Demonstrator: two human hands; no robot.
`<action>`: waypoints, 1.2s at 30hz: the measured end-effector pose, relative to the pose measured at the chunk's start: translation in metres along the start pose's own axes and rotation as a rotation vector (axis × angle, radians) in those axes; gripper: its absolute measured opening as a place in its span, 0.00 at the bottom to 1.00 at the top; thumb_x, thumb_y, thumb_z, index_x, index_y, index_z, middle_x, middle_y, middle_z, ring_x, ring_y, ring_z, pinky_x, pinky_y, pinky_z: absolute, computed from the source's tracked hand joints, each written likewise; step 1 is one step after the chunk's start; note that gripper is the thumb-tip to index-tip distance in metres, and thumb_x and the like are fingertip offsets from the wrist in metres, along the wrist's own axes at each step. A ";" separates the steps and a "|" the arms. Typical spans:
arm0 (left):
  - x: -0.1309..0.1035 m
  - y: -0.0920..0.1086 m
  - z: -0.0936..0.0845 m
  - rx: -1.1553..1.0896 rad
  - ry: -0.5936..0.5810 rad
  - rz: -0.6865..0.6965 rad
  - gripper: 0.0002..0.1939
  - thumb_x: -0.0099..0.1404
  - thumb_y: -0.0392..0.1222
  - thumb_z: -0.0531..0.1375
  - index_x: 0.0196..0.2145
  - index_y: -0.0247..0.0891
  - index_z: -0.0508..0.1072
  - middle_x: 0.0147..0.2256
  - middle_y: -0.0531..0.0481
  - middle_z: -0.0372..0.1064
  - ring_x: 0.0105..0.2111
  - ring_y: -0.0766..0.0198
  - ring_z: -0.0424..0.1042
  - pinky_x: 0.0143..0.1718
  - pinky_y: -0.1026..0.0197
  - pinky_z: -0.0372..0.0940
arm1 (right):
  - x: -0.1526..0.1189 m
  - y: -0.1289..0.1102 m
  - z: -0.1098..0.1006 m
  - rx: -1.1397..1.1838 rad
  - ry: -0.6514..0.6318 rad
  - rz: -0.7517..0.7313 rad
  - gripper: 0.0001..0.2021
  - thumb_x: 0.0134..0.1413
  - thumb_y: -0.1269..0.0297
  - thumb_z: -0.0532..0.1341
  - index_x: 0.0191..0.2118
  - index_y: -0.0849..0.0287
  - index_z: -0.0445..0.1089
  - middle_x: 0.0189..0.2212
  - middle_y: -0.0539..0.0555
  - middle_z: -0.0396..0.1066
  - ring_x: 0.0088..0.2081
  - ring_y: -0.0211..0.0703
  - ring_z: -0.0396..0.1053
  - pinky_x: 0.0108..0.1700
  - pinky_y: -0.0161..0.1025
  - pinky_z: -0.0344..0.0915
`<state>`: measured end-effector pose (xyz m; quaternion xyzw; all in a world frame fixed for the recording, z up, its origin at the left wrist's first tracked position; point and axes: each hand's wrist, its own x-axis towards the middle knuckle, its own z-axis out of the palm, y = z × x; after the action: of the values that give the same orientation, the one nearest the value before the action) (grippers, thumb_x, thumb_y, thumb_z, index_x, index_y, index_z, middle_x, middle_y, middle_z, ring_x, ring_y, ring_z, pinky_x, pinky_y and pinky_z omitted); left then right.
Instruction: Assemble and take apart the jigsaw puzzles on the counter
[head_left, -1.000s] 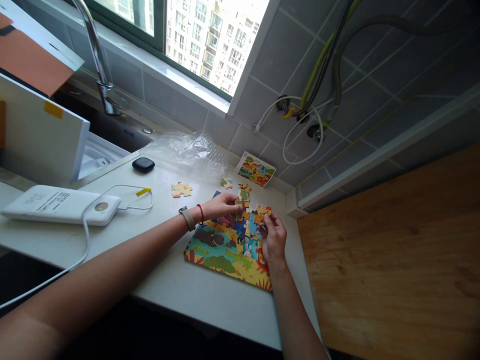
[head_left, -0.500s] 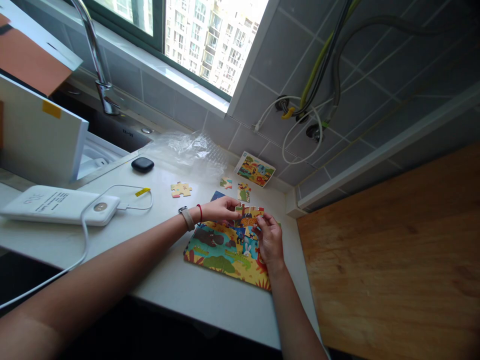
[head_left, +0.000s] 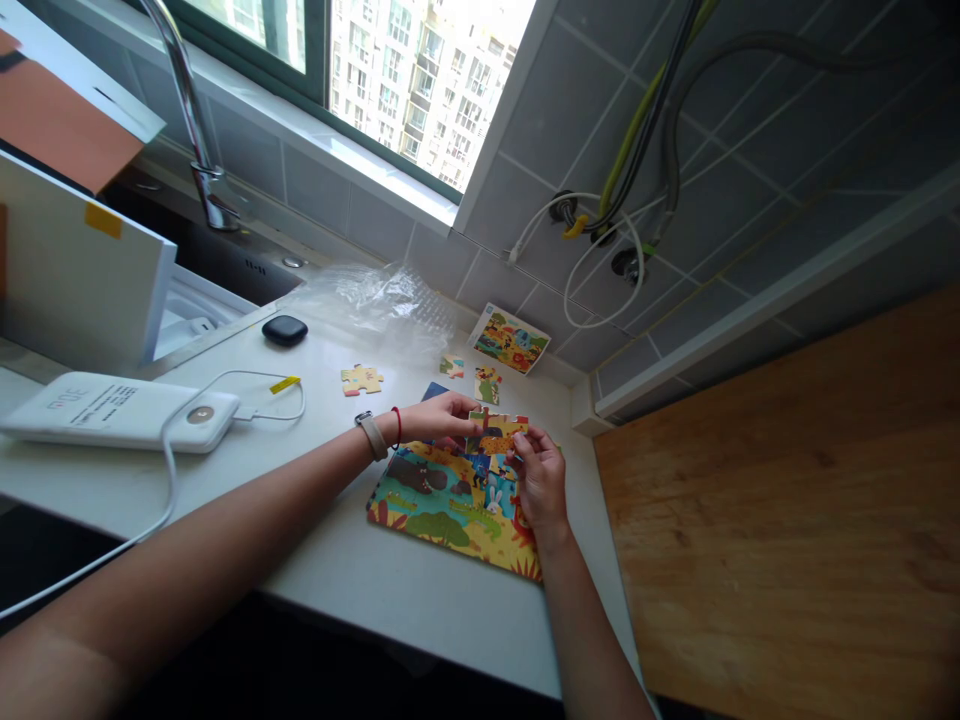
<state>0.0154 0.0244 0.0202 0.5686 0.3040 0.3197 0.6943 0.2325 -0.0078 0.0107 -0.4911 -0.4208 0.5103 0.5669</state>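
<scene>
Between my two hands is a section of jigsaw puzzle (head_left: 498,434) with a spotted animal on it, raised over the board. My left hand (head_left: 448,414) pinches its left end, and my right hand (head_left: 541,470) grips its right end with thumb and fingers. Below lies the colourful puzzle board (head_left: 442,510), showing a hippo, crocodiles and a rabbit; my hands hide part of its upper area. Loose on the counter behind are a yellow puzzle piece (head_left: 362,379), a small puzzle piece (head_left: 452,366) and a green-and-yellow puzzle piece (head_left: 488,384).
A picture card (head_left: 511,339) leans near the tiled wall beside crumpled clear plastic wrap (head_left: 382,305). To the left are a black case (head_left: 285,330) and a white power bank (head_left: 120,412) with a cable. A wooden panel (head_left: 780,500) stands at the right.
The held puzzle section has shifted very slightly to the left, with both hands still on it. Everything else stays where it was.
</scene>
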 end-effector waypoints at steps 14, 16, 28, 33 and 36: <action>0.007 0.003 -0.022 0.018 0.162 0.032 0.24 0.50 0.51 0.74 0.29 0.37 0.64 0.22 0.56 0.69 0.19 0.69 0.71 0.19 0.70 0.63 | -0.003 0.003 0.001 -0.035 -0.061 -0.001 0.31 0.45 0.58 0.75 0.55 0.53 0.67 0.35 0.47 0.75 0.28 0.37 0.75 0.33 0.36 0.75; 0.006 0.006 -0.025 0.094 0.217 -0.001 0.21 0.51 0.49 0.73 0.30 0.37 0.66 0.21 0.56 0.69 0.17 0.71 0.69 0.18 0.70 0.61 | -0.003 0.004 0.001 -0.061 -0.053 -0.016 0.32 0.46 0.57 0.75 0.57 0.53 0.66 0.35 0.47 0.75 0.28 0.38 0.75 0.33 0.37 0.75; -0.050 -0.020 -0.045 0.611 0.566 -0.007 0.18 0.62 0.57 0.60 0.27 0.38 0.70 0.20 0.53 0.70 0.20 0.66 0.69 0.24 0.65 0.60 | -0.004 0.009 0.003 -0.136 -0.083 -0.038 0.26 0.45 0.53 0.74 0.49 0.55 0.71 0.30 0.48 0.74 0.28 0.40 0.73 0.30 0.37 0.75; -0.054 -0.022 -0.049 0.867 0.585 0.056 0.17 0.65 0.53 0.58 0.28 0.38 0.73 0.27 0.50 0.74 0.25 0.65 0.68 0.29 0.64 0.59 | -0.001 0.011 0.003 -0.114 -0.067 -0.047 0.25 0.42 0.53 0.75 0.47 0.56 0.73 0.25 0.45 0.69 0.26 0.38 0.68 0.29 0.37 0.75; -0.052 -0.024 -0.048 0.945 0.569 0.025 0.16 0.67 0.53 0.57 0.29 0.39 0.74 0.28 0.50 0.75 0.25 0.64 0.68 0.30 0.63 0.58 | 0.000 0.011 0.003 -0.122 -0.073 -0.045 0.25 0.42 0.53 0.75 0.46 0.56 0.74 0.24 0.45 0.68 0.25 0.37 0.67 0.28 0.36 0.74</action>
<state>-0.0515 0.0077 -0.0087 0.7131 0.5833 0.2979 0.2498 0.2276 -0.0072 0.0002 -0.4962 -0.4824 0.4885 0.5315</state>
